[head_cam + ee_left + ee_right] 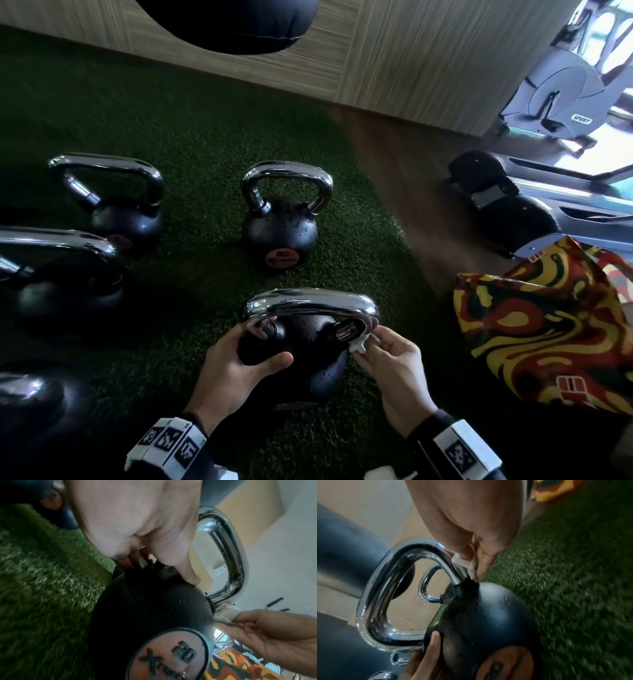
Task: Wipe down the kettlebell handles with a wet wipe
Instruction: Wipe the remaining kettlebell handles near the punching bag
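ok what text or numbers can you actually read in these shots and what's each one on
"SPORT" on the grey exercise machine, on its lower casing.
"20" on the orange round label of the kettlebell that the left hand grips; a smaller word below it is blurred.
The far kettlebell's orange label is too blurred to read.
The wristbands carry only black-and-white pattern markers.
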Available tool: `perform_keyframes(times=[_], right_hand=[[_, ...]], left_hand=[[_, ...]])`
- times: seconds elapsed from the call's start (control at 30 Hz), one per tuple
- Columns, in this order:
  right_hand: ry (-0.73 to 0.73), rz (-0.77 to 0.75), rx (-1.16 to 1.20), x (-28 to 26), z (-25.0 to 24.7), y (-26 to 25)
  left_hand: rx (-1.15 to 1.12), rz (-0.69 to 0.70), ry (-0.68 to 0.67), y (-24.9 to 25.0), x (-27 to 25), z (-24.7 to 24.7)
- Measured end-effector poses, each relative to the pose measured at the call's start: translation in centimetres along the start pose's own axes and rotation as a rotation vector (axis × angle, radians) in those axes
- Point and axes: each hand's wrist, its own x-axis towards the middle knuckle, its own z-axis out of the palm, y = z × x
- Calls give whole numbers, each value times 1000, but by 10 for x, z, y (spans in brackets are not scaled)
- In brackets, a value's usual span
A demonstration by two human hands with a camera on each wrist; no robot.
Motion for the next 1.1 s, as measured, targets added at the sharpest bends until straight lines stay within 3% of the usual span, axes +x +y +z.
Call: perform_keyframes(times=[0.1, 0.2, 0.23, 0.3, 0.37, 0.4, 0.47, 0.53, 0.63, 0.73, 0.83, 0.93, 1.03, 1.1], right_hand=[[-2, -20, -242, 4, -16, -4], [89, -67, -334, 2, -38, -26], [120, -104, -294, 0, -41, -38], [139, -196, -170, -7, -41, -62], [109, -303, -98, -17, -29, -82], [89, -364, -92, -22, -20, -90], [52, -485, -120, -33, 2, -100], [-4, -561, -159, -43, 20, -106], [-104, -628, -247, -55, 38, -109], [-155, -704, -342, -57, 46, -105], [-116, -695, -389, -53, 48, -98], [-72, -692, -487, -51, 49, -96], [-165, -682, -404, -49, 37, -98], [-117, -605, -269, -36, 20, -91]], left_hand=[[206, -23, -66, 15, 1, -12], [133, -51, -321, 35, 7, -31], [52, -82, -323, 43, 9, -36], [-84, -106, -111, 59, 14, -43], [-132, 7, 143, 81, 14, -44], [-170, 68, 193, 96, 13, -43], [-235, 181, 156, 127, 9, -37], [-278, 200, 31, 156, -2, -26], [-325, 51, -198, 170, -13, -10], [-460, -130, -321, 171, -19, -3], [-624, -262, -312, 168, -20, -3], [-724, -301, -304, 169, -25, -2], [-770, -235, -218, 171, -24, -3], [-684, -55, -67, 165, -18, -9]])
